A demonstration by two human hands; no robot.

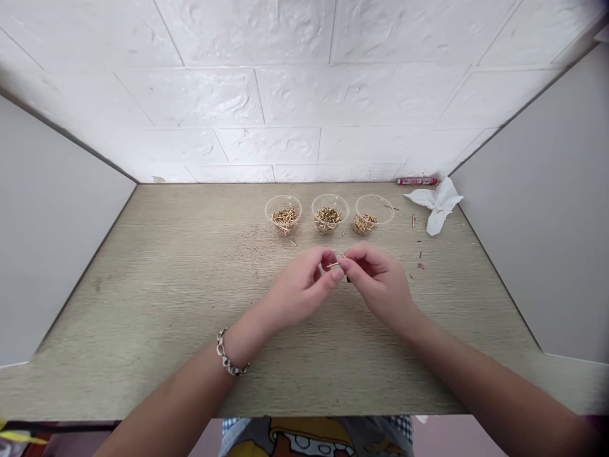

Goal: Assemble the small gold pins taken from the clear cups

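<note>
Gold-coloured and thin, the small pin [334,263] sits between our two hands above the middle of the counter [166,273]. Our left hand [297,291] and right hand [378,279] each have fingers pinched closed on one end of it. Three clear cups [330,214] of similar pieces stand in a row near the far edge. A white tissue [436,203] lies by the far right corner.

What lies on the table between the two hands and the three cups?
In the head view, mostly bare table, with a few loose gold bits near the cups. The left hand and right hand pinch a gold pin.
</note>
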